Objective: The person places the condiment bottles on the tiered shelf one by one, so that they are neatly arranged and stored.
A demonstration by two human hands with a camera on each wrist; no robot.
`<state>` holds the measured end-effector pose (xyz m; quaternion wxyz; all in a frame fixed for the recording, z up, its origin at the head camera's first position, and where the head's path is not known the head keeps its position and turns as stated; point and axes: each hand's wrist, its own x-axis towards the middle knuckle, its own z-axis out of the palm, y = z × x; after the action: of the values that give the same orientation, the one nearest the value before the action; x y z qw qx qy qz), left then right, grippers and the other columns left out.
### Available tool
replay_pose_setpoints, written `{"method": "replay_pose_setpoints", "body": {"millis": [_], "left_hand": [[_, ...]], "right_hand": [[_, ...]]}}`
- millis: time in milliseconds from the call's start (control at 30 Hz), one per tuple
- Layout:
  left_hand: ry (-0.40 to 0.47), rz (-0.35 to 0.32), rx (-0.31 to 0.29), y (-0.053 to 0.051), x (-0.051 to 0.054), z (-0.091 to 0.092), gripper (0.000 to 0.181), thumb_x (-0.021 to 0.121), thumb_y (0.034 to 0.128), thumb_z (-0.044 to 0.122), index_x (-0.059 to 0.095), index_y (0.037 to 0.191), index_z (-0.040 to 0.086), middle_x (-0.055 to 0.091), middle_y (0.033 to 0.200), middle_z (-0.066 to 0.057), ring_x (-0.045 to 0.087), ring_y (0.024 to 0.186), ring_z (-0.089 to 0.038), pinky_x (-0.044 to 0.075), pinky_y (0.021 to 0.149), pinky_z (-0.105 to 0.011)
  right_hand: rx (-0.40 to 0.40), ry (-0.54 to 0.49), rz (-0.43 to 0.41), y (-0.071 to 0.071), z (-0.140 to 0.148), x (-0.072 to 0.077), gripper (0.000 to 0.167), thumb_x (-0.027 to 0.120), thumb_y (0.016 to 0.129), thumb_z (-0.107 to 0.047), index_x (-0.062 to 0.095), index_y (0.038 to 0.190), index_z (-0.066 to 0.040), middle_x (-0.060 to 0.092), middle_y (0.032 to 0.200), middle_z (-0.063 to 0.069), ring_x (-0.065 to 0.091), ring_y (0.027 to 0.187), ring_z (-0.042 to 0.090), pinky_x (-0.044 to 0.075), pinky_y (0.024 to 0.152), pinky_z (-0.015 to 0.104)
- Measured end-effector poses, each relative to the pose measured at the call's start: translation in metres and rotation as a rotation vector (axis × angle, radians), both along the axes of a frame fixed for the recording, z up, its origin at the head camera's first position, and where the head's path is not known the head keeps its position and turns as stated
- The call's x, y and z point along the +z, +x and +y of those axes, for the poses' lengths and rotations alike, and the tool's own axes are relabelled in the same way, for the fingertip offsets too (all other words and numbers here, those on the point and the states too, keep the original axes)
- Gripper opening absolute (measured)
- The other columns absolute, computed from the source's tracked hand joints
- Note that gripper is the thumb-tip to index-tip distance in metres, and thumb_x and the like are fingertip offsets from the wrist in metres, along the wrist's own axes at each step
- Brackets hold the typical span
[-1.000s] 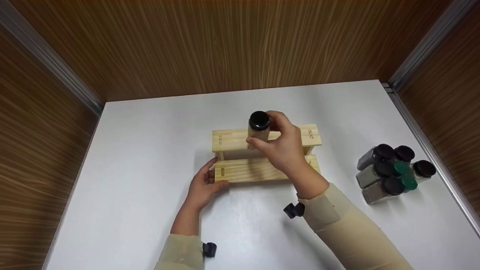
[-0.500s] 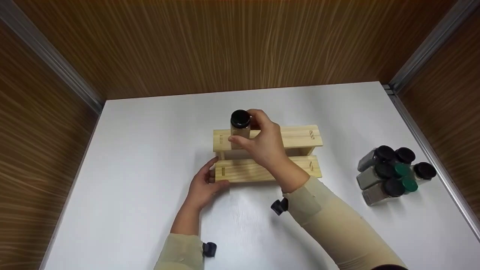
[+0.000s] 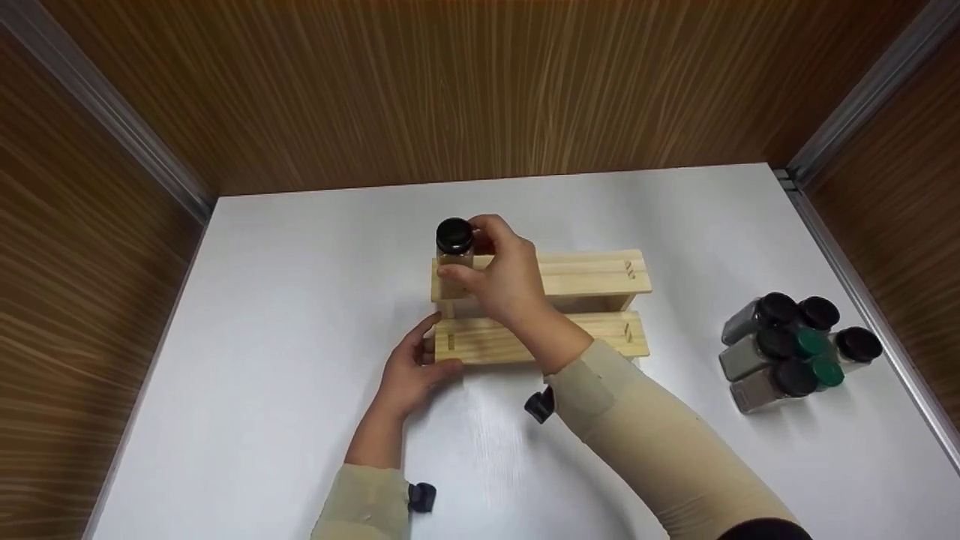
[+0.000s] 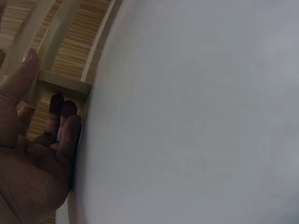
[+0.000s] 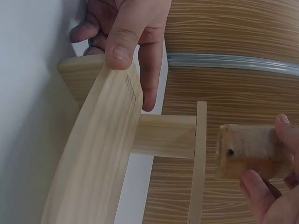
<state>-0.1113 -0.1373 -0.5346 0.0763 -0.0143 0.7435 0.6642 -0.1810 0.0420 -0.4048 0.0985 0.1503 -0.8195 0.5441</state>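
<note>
A two-step wooden spice rack stands on the white table. My left hand holds the left end of its lower step, the thumb on the step's edge and the other fingers beside the end. In the left wrist view that hand has its fingers under the wood. My right hand grips a spice jar with a black lid, upright at the left end of the upper step. In the right wrist view a small gap parts the jar from the upper step; its contents look brownish.
Several spice jars with black or green lids are grouped at the table's right side. Wood-grain panels with metal rails wall the table at the back and sides.
My right hand has carried the jar leftward along the upper step, from near its middle to its left end. The left hand keeps its hold on the rack.
</note>
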Motion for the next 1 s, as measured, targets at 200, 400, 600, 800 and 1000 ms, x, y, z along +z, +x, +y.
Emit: {"method": "replay_pose_setpoints", "body": {"millis": [200, 400, 600, 800, 1000], "left_hand": [[0.012, 0.0, -0.008, 0.0009, 0.0008, 0.0028, 0.089, 0.092, 0.0841, 0.009, 0.046, 0.16, 0.007, 0.071, 0.119, -0.018, 0.067, 0.099, -0.023, 0.055, 0.085, -0.033], [-0.001, 0.005, 0.0, -0.0001, -0.0009, 0.0034, 0.088, 0.092, 0.0834, 0.009, 0.047, 0.159, 0.007, 0.071, 0.119, -0.017, 0.067, 0.099, -0.023, 0.054, 0.085, -0.033], [-0.016, -0.011, 0.008, -0.0002, 0.0, 0.0057, 0.089, 0.093, 0.0827, 0.011, 0.048, 0.159, 0.009, 0.072, 0.117, -0.015, 0.066, 0.098, -0.022, 0.054, 0.085, -0.032], [-0.033, -0.011, 0.014, 0.0, 0.0003, 0.0045, 0.088, 0.093, 0.0827, 0.013, 0.049, 0.159, 0.01, 0.071, 0.117, -0.015, 0.065, 0.098, -0.023, 0.053, 0.083, -0.032], [-0.03, -0.01, 0.006, 0.001, -0.001, 0.0028, 0.088, 0.093, 0.0829, 0.015, 0.049, 0.159, 0.009, 0.071, 0.116, -0.015, 0.065, 0.098, -0.023, 0.053, 0.083, -0.033]], "right_hand": [[-0.006, 0.002, -0.029, -0.0014, -0.0004, -0.0055, 0.055, 0.094, 0.081, -0.012, 0.065, 0.126, -0.003, 0.077, 0.113, 0.01, 0.073, 0.109, 0.024, 0.057, 0.094, 0.04], [0.005, -0.005, -0.042, -0.0037, -0.001, -0.0054, 0.056, 0.094, 0.082, -0.012, 0.065, 0.129, -0.002, 0.076, 0.115, 0.012, 0.073, 0.111, 0.026, 0.058, 0.094, 0.04], [0.021, 0.01, -0.035, -0.0037, -0.0016, -0.0058, 0.056, 0.092, 0.083, -0.013, 0.064, 0.131, -0.003, 0.076, 0.118, 0.013, 0.073, 0.113, 0.026, 0.057, 0.096, 0.038], [0.035, 0.008, -0.034, -0.0043, -0.0042, -0.0056, 0.057, 0.091, 0.085, -0.013, 0.064, 0.134, -0.001, 0.074, 0.122, 0.015, 0.071, 0.116, 0.029, 0.056, 0.099, 0.037], [0.041, 0.011, -0.006, -0.0042, -0.0049, -0.008, 0.057, 0.091, 0.085, -0.011, 0.063, 0.135, 0.0, 0.074, 0.123, 0.015, 0.071, 0.116, 0.029, 0.057, 0.098, 0.038]]}}
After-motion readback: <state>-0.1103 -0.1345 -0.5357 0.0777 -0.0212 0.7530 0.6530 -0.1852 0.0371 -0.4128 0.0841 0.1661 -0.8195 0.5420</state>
